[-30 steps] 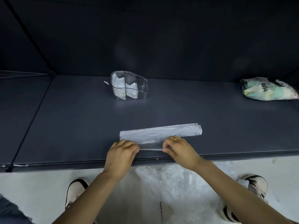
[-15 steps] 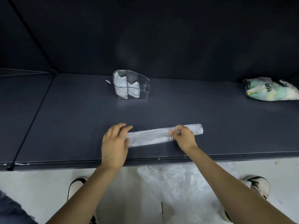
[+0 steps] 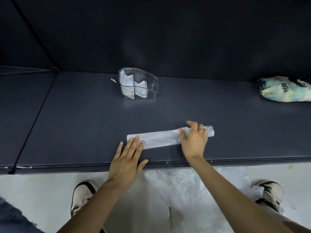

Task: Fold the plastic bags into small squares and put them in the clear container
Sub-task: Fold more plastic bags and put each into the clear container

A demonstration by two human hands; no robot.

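A dark table [image 3: 84, 125] fills mid-frame; loose clear plastic [image 3: 190, 190] lies on the floor below. The folded bag strip [image 3: 161, 137] lies lower centre, left hand [image 3: 127, 158] and right hand [image 3: 193, 140] flat on its ends, fingers straight, grasping nothing. The clear container [image 3: 151, 84] with folded bags stands behind, unobstructed. Far right, a printed bag [image 3: 286, 89]; its writing is unreadable.

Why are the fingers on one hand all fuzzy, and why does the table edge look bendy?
In the head view the right hand is smeared at its fingers, which looks like motion blur, while the left hand on the folded plastic bag looks sharp. The table front edge bows, probably from the wide-angle lens. The clear container shows faint glints.
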